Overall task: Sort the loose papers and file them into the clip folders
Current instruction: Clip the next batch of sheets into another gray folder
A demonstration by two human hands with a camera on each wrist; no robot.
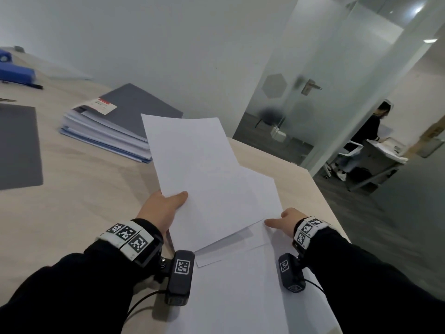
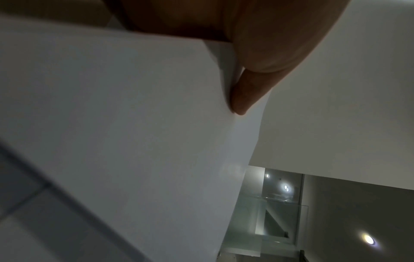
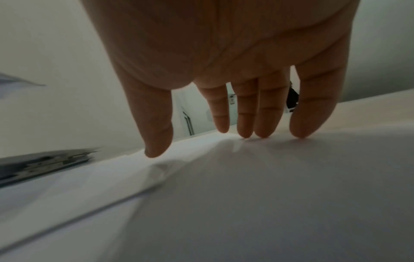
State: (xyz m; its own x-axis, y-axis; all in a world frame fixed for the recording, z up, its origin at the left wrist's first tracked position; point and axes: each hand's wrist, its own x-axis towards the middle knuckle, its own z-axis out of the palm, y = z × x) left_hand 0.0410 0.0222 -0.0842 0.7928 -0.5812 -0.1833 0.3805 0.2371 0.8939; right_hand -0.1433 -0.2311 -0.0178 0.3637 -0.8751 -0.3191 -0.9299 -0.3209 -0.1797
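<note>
Folders [image 1: 115,121]: stacked on table [image 1: 79,189], far left, closed.
Left hand [image 1: 161,208]: grip pinches one sheet [image 1: 192,169], lifted.
Right hand [image 1: 286,221]: fingers [image 3: 266,113] spread, pressing remaining papers [image 1: 236,285].
Progress: sorting under way; filing not yet done.

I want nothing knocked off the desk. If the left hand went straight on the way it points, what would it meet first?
Probably the stack of folders: the left hand, holding a sheet, points up-left toward it across bare desk. Depth is uncertain.
</note>
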